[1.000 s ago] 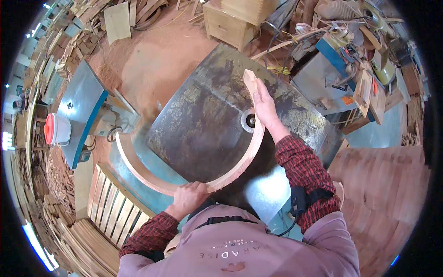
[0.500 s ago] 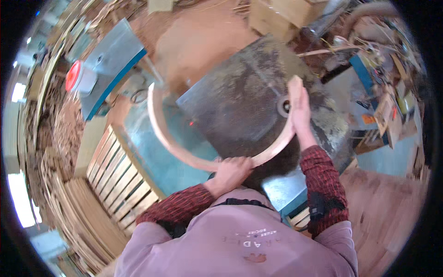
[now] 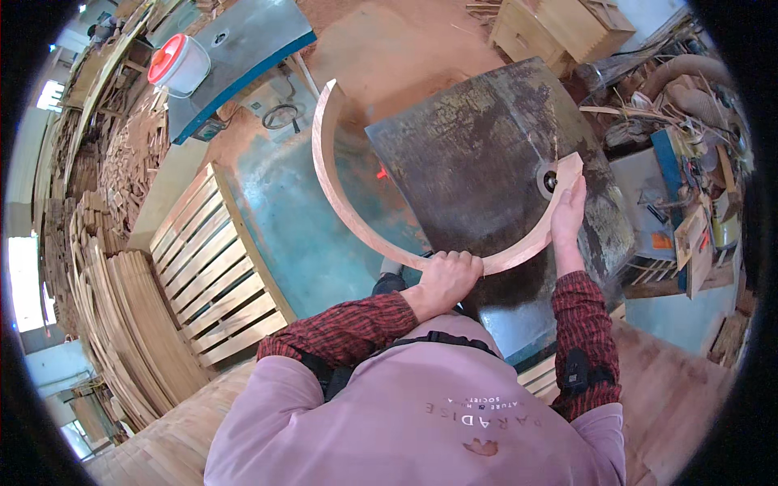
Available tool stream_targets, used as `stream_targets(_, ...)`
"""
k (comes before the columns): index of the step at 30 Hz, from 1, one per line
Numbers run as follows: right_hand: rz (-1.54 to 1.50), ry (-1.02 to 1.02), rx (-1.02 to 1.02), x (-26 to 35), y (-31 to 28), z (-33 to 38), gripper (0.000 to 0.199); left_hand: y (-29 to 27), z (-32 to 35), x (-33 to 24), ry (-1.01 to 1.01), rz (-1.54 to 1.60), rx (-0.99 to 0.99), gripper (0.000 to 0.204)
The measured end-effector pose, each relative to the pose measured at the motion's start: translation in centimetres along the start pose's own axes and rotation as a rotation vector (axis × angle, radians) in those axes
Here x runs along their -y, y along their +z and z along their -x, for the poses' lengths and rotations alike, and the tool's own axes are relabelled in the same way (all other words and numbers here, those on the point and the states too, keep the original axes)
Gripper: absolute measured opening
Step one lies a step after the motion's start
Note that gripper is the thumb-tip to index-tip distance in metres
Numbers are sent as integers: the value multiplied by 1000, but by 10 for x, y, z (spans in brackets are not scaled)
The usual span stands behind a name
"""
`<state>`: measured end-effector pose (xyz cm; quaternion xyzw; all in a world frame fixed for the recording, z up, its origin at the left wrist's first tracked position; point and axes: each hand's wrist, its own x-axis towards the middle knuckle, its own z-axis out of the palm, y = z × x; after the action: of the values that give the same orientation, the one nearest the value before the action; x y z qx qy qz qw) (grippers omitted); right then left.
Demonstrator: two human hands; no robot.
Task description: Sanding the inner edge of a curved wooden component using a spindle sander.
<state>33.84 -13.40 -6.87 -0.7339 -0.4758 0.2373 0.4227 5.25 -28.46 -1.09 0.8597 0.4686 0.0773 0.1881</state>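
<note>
A large curved wooden arc (image 3: 340, 206), a half ring of pale wood, lies across a dark metal machine table (image 3: 478, 154). My left hand (image 3: 444, 275) grips the arc at its near bottom bend. My right hand (image 3: 567, 217) presses on the arc's right end, next to a round cutter spindle (image 3: 549, 181) set in the table. The arc's far end sticks out past the table's left edge, over the teal machine body (image 3: 300, 235).
A wooden slatted pallet (image 3: 215, 263) lies to the left. Stacked curved wood strips (image 3: 121, 324) pile at far left. A white bucket with a red lid (image 3: 180, 65) sits on a second machine. Wooden boxes (image 3: 559, 28) stand beyond; a cluttered bench (image 3: 689, 186) is on the right.
The arc has turned on the table: its right end slid along the spindle and its free end swung up and left. Both hands stayed on it; the head view shifted.
</note>
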Motion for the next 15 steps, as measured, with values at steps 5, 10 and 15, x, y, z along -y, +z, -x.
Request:
stream_targets(5,58,0,-7,11,-2,15,56,-5,11,2,25,-70,-33,16)
stream_targets(10,38,14,-37,-1,1,22,57,-6,18,4,37,-29,-82,21)
stream_targets(15,61,20,-50,-2,-1,36,56,-18,23,9,28,-44,-93,18)
